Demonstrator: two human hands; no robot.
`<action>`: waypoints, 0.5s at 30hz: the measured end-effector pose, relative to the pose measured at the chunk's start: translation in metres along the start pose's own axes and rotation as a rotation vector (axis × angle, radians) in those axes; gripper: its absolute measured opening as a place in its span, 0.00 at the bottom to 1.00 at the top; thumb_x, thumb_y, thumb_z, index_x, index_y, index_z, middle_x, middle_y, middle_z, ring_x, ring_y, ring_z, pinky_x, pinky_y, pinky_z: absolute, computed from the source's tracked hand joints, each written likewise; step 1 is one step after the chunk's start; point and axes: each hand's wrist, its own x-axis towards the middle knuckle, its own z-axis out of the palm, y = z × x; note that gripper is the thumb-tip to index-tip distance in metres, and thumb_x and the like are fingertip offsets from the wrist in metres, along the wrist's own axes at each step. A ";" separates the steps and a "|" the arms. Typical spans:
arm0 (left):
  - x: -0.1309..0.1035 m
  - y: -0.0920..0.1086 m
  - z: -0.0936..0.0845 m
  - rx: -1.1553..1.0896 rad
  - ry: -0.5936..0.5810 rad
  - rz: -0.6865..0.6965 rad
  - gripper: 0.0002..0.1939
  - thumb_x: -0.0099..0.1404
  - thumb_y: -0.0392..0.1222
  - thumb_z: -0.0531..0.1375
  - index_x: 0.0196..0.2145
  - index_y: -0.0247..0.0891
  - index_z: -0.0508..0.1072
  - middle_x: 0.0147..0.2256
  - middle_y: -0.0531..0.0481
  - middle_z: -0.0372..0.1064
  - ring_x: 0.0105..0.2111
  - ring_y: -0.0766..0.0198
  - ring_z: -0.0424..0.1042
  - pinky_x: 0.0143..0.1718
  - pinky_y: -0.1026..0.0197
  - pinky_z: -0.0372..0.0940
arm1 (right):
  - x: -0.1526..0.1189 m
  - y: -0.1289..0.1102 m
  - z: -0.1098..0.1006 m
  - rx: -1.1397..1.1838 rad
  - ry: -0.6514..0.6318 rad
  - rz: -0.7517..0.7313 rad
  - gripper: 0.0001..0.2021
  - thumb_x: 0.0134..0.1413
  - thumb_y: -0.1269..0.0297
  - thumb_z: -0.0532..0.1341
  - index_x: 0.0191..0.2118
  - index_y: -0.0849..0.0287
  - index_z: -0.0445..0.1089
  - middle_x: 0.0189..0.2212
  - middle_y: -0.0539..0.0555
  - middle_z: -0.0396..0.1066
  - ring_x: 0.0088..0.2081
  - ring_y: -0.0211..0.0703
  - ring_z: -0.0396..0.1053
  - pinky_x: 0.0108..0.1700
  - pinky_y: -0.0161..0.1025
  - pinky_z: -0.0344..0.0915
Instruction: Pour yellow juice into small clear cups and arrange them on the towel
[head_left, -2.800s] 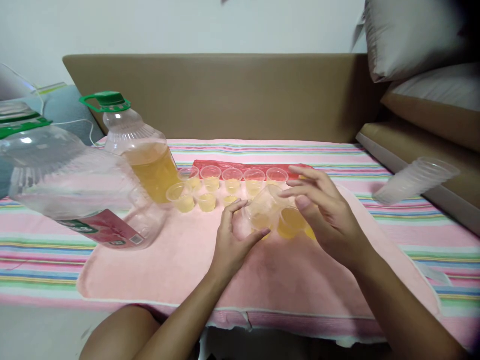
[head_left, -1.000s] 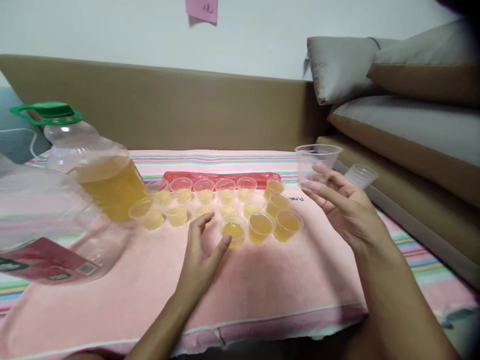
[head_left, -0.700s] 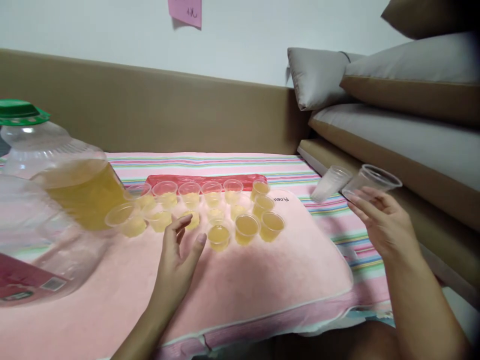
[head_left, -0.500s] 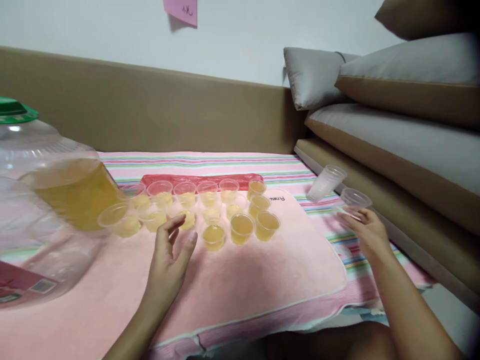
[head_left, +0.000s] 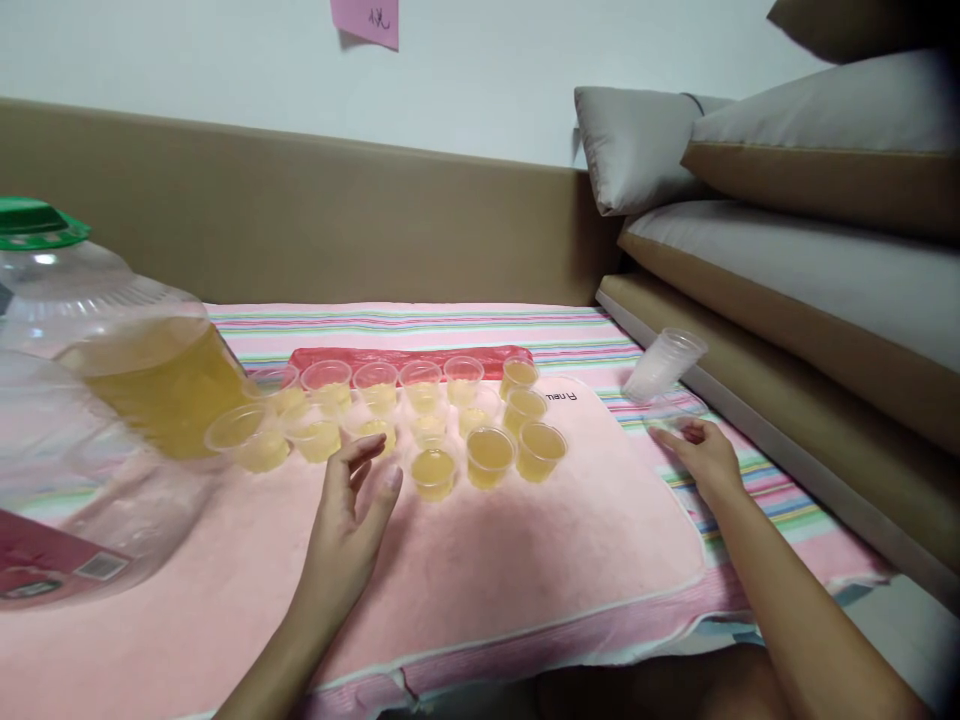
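My left hand [head_left: 349, 520] hovers over the pink mat, fingers apart and curved, holding nothing. Just beyond its fingertips stand clear plastic cups with yellow liquid, one of them a front cup [head_left: 433, 472]. Several such cups form rows across the mat, among them a fuller cup [head_left: 490, 457] and a right-end cup [head_left: 541, 451]. At the right, the fingers of my right hand [head_left: 703, 458] are closed on a clear plastic cup [head_left: 675, 407], mostly hidden and hard to see against the striped cloth. A stack of nested clear cups [head_left: 664, 365] leans just behind it.
A large clear jug [head_left: 157, 390] with a green lid [head_left: 37, 224] and yellow liquid fills the left side. A red plastic packet [head_left: 409, 358] lies behind the cups. Grey-brown cushions [head_left: 795, 265] are piled at the right, and a brown backboard [head_left: 337, 220] borders the back.
My right hand has moved left with the clear cup, toward the mat's right edge. My left hand stays nearly in place. The view has shifted slightly.
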 end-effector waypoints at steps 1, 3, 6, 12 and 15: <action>0.000 0.000 0.000 0.000 -0.002 -0.003 0.22 0.73 0.60 0.64 0.57 0.48 0.69 0.62 0.43 0.66 0.67 0.47 0.63 0.72 0.30 0.52 | 0.000 0.000 0.000 -0.006 -0.002 0.015 0.34 0.24 0.43 0.79 0.39 0.56 0.72 0.42 0.58 0.76 0.47 0.59 0.73 0.57 0.56 0.69; -0.001 0.000 0.000 0.002 -0.007 -0.004 0.22 0.73 0.59 0.64 0.57 0.48 0.69 0.62 0.43 0.66 0.68 0.47 0.62 0.72 0.30 0.52 | 0.000 0.001 -0.001 -0.011 -0.005 0.027 0.35 0.24 0.43 0.78 0.41 0.57 0.72 0.43 0.58 0.76 0.48 0.60 0.73 0.58 0.56 0.68; -0.001 0.000 -0.001 0.006 -0.008 -0.003 0.22 0.73 0.59 0.64 0.57 0.48 0.69 0.62 0.43 0.66 0.68 0.47 0.62 0.72 0.30 0.53 | -0.001 0.001 -0.003 -0.009 -0.012 0.033 0.35 0.25 0.42 0.77 0.41 0.57 0.72 0.43 0.57 0.75 0.49 0.60 0.73 0.59 0.56 0.68; -0.001 -0.001 0.001 0.004 -0.011 -0.020 0.22 0.73 0.60 0.64 0.58 0.48 0.69 0.63 0.43 0.66 0.68 0.47 0.63 0.72 0.31 0.52 | -0.003 -0.004 -0.003 0.001 -0.043 0.031 0.36 0.22 0.42 0.76 0.41 0.56 0.70 0.43 0.57 0.75 0.50 0.60 0.73 0.59 0.56 0.69; -0.001 0.002 0.001 -0.005 0.001 -0.016 0.23 0.72 0.61 0.64 0.57 0.47 0.69 0.62 0.43 0.67 0.67 0.47 0.63 0.72 0.32 0.53 | -0.002 -0.007 -0.015 -0.003 -0.088 0.029 0.36 0.17 0.44 0.77 0.38 0.55 0.70 0.41 0.58 0.75 0.47 0.62 0.75 0.56 0.58 0.71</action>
